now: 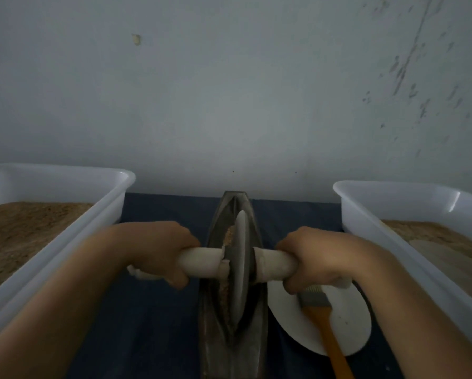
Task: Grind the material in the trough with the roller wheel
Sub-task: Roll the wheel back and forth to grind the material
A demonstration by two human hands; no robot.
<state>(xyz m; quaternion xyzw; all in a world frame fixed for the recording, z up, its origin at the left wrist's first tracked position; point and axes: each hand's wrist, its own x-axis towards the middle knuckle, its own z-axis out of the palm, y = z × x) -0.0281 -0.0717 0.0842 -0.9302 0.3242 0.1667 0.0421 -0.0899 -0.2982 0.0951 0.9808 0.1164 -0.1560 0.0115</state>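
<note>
A dark metal boat-shaped trough point(232, 348) runs away from me down the middle of a blue cloth. A grey roller wheel point(240, 266) stands upright in its groove, with tan ground material point(225, 291) along its left side. A pale axle sticks out on both sides of the wheel. My left hand point(158, 253) grips the left handle point(202, 262), and my right hand point(319, 258) grips the right handle point(273, 265). Both fists sit close to the wheel.
A white tub point(65, 242) with tan powder stands at the left, and a second white tub point(393, 214) with powder at the right. A white plate point(347, 318) beside the trough carries a brush with an orange handle point(330, 335). A grey wall lies behind.
</note>
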